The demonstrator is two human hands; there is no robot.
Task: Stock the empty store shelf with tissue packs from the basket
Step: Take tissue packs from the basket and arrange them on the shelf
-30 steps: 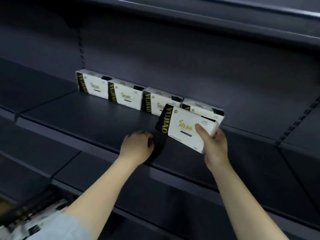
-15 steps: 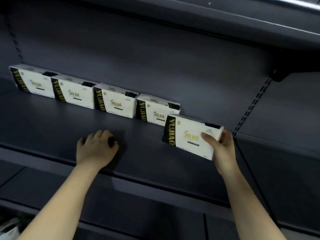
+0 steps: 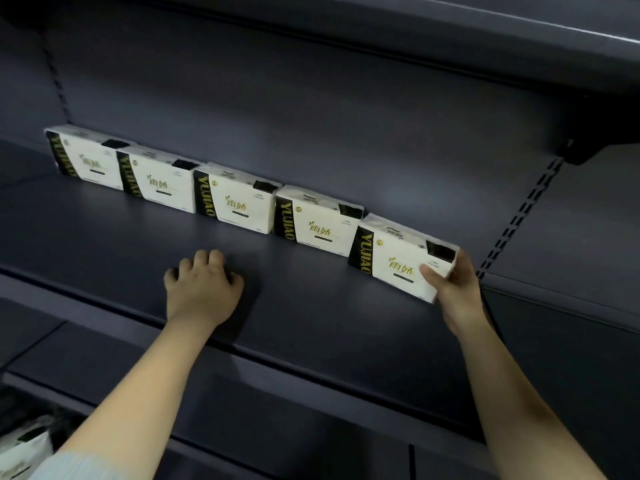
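Note:
Several white tissue packs with black and gold bands stand in a row (image 3: 239, 202) along the back of the dark shelf (image 3: 311, 306). My right hand (image 3: 453, 289) grips the right end of the rightmost tissue pack (image 3: 398, 258), thumb on its front face, and the pack stands on the shelf beside the row. My left hand (image 3: 201, 289) rests on the shelf in front of the row with its fingers curled, holding nothing. At the bottom left corner a bit of the basket (image 3: 20, 445) shows, with white packs in it.
A higher shelf (image 3: 450, 39) overhangs at the top, with its bracket (image 3: 581, 150) at the right. A slotted upright (image 3: 512, 223) divides this bay from the bay to the right. A lower shelf (image 3: 277, 393) juts out below my arms.
My right hand has carried the pack back and down onto the shelf at the right end of the row. My left hand has stayed on the shelf. The view has shifted.

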